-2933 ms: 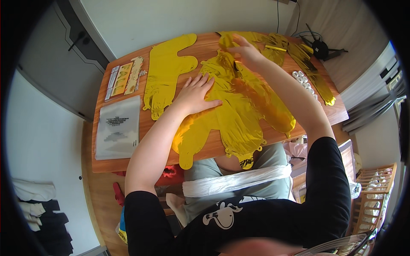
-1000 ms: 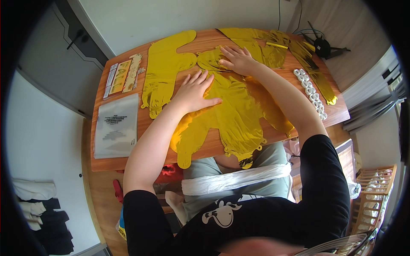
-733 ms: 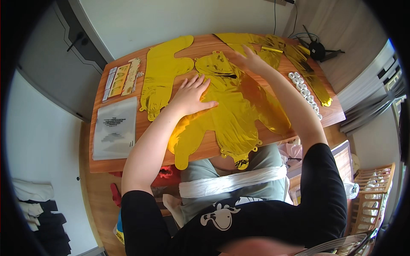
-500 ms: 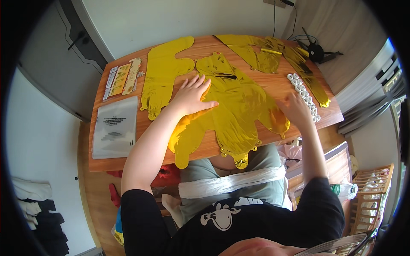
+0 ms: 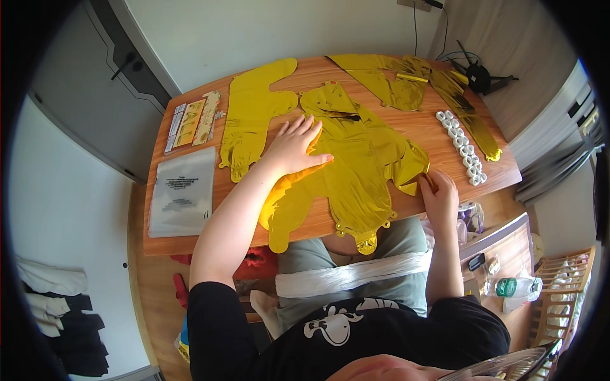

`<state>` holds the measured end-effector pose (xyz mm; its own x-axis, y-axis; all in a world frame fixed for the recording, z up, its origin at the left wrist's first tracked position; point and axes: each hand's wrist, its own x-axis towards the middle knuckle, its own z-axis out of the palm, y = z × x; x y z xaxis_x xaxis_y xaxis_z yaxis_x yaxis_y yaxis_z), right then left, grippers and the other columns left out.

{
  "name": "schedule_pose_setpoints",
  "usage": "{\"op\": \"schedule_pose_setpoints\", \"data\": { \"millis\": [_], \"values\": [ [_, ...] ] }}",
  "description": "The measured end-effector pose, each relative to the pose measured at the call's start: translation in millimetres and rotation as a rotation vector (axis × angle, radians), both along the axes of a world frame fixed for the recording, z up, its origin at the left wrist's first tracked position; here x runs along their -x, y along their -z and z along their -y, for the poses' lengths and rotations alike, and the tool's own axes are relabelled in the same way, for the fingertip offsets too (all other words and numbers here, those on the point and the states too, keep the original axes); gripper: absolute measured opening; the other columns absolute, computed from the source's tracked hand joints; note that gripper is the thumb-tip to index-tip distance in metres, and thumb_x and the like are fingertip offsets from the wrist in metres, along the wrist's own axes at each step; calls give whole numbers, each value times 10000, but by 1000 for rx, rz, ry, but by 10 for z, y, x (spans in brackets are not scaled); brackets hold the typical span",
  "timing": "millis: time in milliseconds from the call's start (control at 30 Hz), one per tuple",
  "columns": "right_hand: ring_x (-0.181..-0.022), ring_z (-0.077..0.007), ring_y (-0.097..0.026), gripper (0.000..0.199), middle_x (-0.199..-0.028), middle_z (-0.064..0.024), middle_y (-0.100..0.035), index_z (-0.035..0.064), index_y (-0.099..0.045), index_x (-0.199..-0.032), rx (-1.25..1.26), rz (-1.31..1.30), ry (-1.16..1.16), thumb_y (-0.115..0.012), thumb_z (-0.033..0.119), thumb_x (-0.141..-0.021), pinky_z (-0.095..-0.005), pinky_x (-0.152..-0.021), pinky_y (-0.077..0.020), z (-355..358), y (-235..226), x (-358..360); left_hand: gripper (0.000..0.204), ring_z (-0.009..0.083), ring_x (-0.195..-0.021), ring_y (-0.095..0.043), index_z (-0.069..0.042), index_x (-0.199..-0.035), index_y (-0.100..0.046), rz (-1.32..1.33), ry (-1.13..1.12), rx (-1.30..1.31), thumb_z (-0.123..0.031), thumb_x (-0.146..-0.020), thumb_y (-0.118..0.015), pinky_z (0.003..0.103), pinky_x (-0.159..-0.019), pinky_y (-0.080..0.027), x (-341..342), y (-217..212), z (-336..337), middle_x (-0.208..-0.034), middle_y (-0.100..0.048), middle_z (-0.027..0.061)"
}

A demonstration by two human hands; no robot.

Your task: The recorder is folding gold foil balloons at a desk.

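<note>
Below me, a long wooden desk (image 5: 445, 130) stands against a white wall, wood floor on either side. I see a large flat gold foil balloon (image 5: 356, 171) spread across its middle, crinkled and shiny, lower lobes hanging over the near edge. My left hand (image 5: 293, 147) lies on it, fingers spread flat and gripping nothing. My right hand (image 5: 437, 190) pinches the balloon's right edge between closed fingers. Another gold foil shape (image 5: 251, 114) lies left, beside a clear plastic bag (image 5: 182, 190).
</note>
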<state>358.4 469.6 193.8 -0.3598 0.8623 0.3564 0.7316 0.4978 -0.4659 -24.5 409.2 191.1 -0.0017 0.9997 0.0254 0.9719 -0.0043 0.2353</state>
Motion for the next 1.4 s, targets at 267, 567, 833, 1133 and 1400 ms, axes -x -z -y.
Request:
{"op": "schedule_pose_setpoints", "data": {
  "millis": [267, 567, 833, 1133, 1400],
  "values": [
    [-1075, -180, -715, 412, -1120, -138, -770, -16, -605, -1366, -29, -669, -180, -663, -24, -958, -299, -925, -545, 308, -112, 500, 1079, 297, -1598, -174, -120, -1642, -293, -54, -14, 3, -813, -864, -572, 479, -1294, -130, -69, -75, 11, -1716, -225, 153],
    [-1115, -335, -706, 209, -1053, -128, -765, 82, -768, -1062, -103, -73, -695, -739, 76, -855, -512, -1037, -516, 546, -225, 719, 1040, 295, -1599, -171, -127, -1637, -307, -36, -22, -20, -773, -876, -596, 480, -1296, -129, -11, -8, -2, -1718, -224, 141],
    [-992, -368, -706, 218, -1010, -160, -749, 7, -746, -1039, 94, -134, -933, -748, 179, -904, -451, -933, -542, 393, -274, 685, 1089, 312, -1600, -156, -115, -1640, -294, -16, -4, -12, -844, -863, -517, 486, -1299, -113, 4, 5, -18, -1718, -208, 164],
    [-920, -264, -731, 262, -991, -149, -760, -3, -741, -1150, 386, -111, -678, -617, 188, -1021, -357, -824, -559, -606, -527, 906, 1056, 307, -1602, -156, -124, -1639, -301, -54, -21, -4, -795, -872, -576, 494, -1293, -124, -31, -26, 6, -1719, -217, 146],
    [-1301, -369, -560, 446, -1367, -202, -635, 8, -585, -1391, -116, 189, -767, -601, 217, -997, -453, -1116, -430, -1217, -246, 1353, 1069, 305, -1602, -152, -114, -1639, -298, -31, -19, 3, -805, -871, -570, 493, -1295, -120, -33, -39, 0, -1719, -213, 149]
  ]
}}
